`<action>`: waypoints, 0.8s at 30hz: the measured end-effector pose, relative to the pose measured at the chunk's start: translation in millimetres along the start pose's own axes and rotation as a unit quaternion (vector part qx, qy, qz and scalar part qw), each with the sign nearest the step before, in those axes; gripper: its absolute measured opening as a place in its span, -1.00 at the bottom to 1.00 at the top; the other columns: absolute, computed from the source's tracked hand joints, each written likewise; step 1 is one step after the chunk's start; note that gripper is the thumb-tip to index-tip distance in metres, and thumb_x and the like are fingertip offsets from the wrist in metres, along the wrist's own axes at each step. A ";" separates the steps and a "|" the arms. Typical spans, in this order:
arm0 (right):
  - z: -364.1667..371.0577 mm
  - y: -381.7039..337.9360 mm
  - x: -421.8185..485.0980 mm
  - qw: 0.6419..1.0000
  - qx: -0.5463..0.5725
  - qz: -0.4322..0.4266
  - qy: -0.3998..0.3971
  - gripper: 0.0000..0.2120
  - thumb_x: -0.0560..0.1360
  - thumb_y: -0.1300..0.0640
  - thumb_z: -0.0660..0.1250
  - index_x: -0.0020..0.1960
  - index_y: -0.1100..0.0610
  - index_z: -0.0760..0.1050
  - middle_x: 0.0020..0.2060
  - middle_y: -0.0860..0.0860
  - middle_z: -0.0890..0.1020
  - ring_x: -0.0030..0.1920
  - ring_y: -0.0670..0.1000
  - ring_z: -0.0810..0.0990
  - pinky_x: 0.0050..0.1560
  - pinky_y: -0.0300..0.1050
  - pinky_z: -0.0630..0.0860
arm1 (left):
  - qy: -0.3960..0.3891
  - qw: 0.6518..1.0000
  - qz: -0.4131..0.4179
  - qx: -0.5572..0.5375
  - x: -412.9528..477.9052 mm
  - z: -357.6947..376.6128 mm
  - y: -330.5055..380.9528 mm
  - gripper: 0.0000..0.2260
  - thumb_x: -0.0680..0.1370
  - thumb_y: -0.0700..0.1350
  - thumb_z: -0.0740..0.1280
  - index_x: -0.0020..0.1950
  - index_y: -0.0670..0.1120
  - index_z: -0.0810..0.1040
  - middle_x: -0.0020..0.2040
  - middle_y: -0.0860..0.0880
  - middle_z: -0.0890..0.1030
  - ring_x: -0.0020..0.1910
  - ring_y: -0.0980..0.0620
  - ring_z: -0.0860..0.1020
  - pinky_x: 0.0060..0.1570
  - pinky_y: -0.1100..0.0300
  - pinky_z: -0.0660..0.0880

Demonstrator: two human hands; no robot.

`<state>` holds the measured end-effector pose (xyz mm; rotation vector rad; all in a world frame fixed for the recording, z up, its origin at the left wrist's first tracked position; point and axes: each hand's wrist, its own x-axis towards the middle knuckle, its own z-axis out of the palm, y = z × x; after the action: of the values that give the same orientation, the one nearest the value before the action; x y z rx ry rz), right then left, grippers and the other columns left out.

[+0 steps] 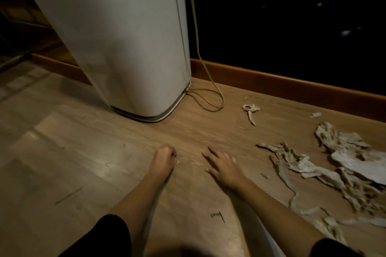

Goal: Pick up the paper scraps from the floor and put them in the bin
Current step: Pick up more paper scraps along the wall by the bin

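Head view shows our left hand (164,157) curled into a loose fist low over the wooden floor (62,152), its fingers (170,151) clenched, with a tiny pale fleck (177,162) just beside the knuckles; whether that fleck is pinched or merely lying there we cannot tell. Our right hand (222,166) lies flat and released, its fingers (213,153) spread and pointing up-left, palm down near the boards and holding nothing. To the right of that hand, well apart from the fist, the main heap of paper scraps (334,165) sprawls on the floor, crumpled and torn, its long axis running from a thin pointed end at the upper left down toward the lower right frame edge, where it is cut off. A smaller twisted scrap (250,112) lies farther back, roughly upright in the frame, and a little crumb (316,114) sits to its right near the skirting board (292,85). Ahead of our hands stands a tall white bin (129,48); its top is out of frame, so we cannot see its contents. A yellowish cord (205,81) hangs down beside it and loops on the floor. Open boards stretch between our hands and the bin and to the left; the dark wall (282,16) closes the far side.
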<state>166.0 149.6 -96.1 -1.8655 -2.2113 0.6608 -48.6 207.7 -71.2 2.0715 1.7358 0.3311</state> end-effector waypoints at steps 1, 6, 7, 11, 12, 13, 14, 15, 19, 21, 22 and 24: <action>0.1 -1.2 1.7 1.000 0.002 0.006 0.013 -0.51 0.52 -0.10 0.23 0.41 -0.11 0.21 0.49 -0.03 0.18 0.46 0.07 0.17 0.37 0.10 0.20 | 0.002 1.000 -0.009 -0.009 -0.5 -1.0 -1.6 -0.85 0.40 -0.37 0.28 -0.14 -0.26 0.64 -0.08 -0.27 0.66 -0.02 -0.20 0.60 0.01 0.08 0.49; 5.9 -40.0 29.8 0.994 0.079 -0.001 0.079 -0.76 0.47 0.08 0.33 0.12 -0.05 0.47 0.06 0.00 0.47 0.12 0.06 0.40 0.10 -0.04 0.39 | 0.051 0.996 -0.050 -0.048 -4.2 -23.6 -11.2 -0.88 0.40 -0.33 0.33 -0.22 -0.17 0.63 -0.26 -0.18 0.67 -0.23 -0.12 0.61 -0.20 0.21 0.45; 8.6 -51.7 34.3 0.994 0.090 -0.009 0.067 -0.77 0.47 0.09 0.34 0.12 -0.04 0.48 0.03 -0.01 0.47 0.08 0.04 0.40 0.06 -0.06 0.40 | 0.054 0.996 -0.047 -0.047 -5.9 -28.0 -13.1 -0.88 0.41 -0.33 0.33 -0.21 -0.16 0.63 -0.27 -0.17 0.66 -0.24 -0.10 0.61 -0.22 0.23 0.44; 20.1 -80.6 45.7 0.993 0.096 -0.039 0.050 -0.76 0.46 0.14 0.36 0.12 0.09 0.52 0.05 0.09 0.50 0.08 0.10 0.40 0.07 -0.01 0.39 | 0.061 0.997 -0.022 -0.027 -13.2 -40.2 -20.4 -0.88 0.43 -0.31 0.33 -0.11 -0.21 0.64 -0.17 -0.19 0.69 -0.15 -0.12 0.62 -0.08 0.17 0.50; 22.2 -82.2 47.1 0.993 0.091 -0.045 0.054 -0.78 0.45 0.16 0.36 0.09 0.11 0.53 0.04 0.11 0.51 0.09 0.12 0.41 0.06 -0.01 0.39 | 0.061 0.998 -0.020 -0.026 -14.5 -41.8 -20.7 -0.87 0.43 -0.31 0.32 -0.10 -0.21 0.64 -0.15 -0.19 0.69 -0.14 -0.12 0.63 -0.07 0.17 0.51; 23.6 -82.5 48.1 0.993 0.090 -0.047 0.058 -0.81 0.45 0.18 0.36 0.06 0.13 0.54 0.03 0.12 0.52 0.09 0.13 0.41 0.04 -0.02 0.39 | 0.063 0.998 -0.019 -0.026 -15.5 -42.7 -20.1 -0.87 0.44 -0.31 0.32 -0.08 -0.20 0.64 -0.14 -0.19 0.70 -0.14 -0.11 0.63 -0.06 0.17 0.51; 25.3 -82.1 49.0 0.992 0.093 -0.048 0.066 -0.85 0.45 0.20 0.35 0.01 0.15 0.55 0.01 0.13 0.53 0.09 0.14 0.42 0.03 -0.02 0.39 | 0.064 0.997 -0.019 -0.026 -16.0 -43.0 -19.4 -0.86 0.44 -0.30 0.32 -0.07 -0.20 0.64 -0.13 -0.19 0.70 -0.13 -0.11 0.63 -0.06 0.18 0.51; 26.6 -81.5 49.5 0.992 0.094 -0.048 0.074 -0.89 0.44 0.23 0.34 -0.04 0.17 0.55 -0.02 0.15 0.55 0.07 0.15 0.44 0.02 -0.01 0.39 | 0.066 0.997 -0.017 -0.027 -16.6 -42.6 -18.4 -0.86 0.44 -0.30 0.32 -0.06 -0.20 0.64 -0.13 -0.19 0.70 -0.13 -0.11 0.63 -0.05 0.18 0.51; 31.8 -83.5 46.8 0.990 0.067 -0.078 0.101 -0.91 0.48 0.27 0.23 -0.11 0.24 0.51 -0.09 0.23 0.57 -0.01 0.22 0.47 -0.06 0.04 0.40 | 0.060 0.997 -0.008 -0.038 -16.5 -37.9 -9.7 -0.86 0.44 -0.30 0.32 -0.06 -0.22 0.64 -0.13 -0.21 0.70 -0.12 -0.13 0.63 -0.05 0.17 0.51; 36.2 -83.5 41.4 0.991 0.037 -0.088 0.093 -0.90 0.50 0.25 0.19 -0.06 0.23 0.47 -0.06 0.25 0.54 -0.01 0.24 0.45 -0.08 0.05 0.40 | 0.057 0.997 0.000 -0.045 -16.9 -33.7 -2.5 -0.86 0.44 -0.30 0.32 -0.07 -0.22 0.64 -0.15 -0.22 0.70 -0.14 -0.13 0.63 -0.06 0.16 0.51; 37.2 -79.8 37.5 0.993 0.021 -0.085 0.083 -0.90 0.52 0.23 0.18 -0.03 0.21 0.44 -0.02 0.23 0.51 0.00 0.23 0.44 -0.06 0.06 0.41 | 0.056 0.997 0.003 -0.049 -17.0 -31.2 1.3 -0.86 0.43 -0.31 0.32 -0.07 -0.22 0.64 -0.15 -0.22 0.69 -0.14 -0.14 0.63 -0.06 0.15 0.51; 31.1 -63.4 25.5 0.995 0.008 -0.063 0.072 -0.90 0.53 0.17 0.14 -0.01 0.13 0.40 0.02 0.17 0.48 0.03 0.20 0.44 -0.03 0.07 0.42 | 0.051 0.997 0.010 -0.053 -15.3 -24.8 11.9 -0.86 0.43 -0.31 0.32 -0.07 -0.21 0.64 -0.15 -0.22 0.69 -0.14 -0.14 0.63 -0.05 0.14 0.52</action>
<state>91.7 160.0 -99.7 -1.6924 -2.2008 0.5036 -51.9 195.1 -42.5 2.0291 1.7152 0.5318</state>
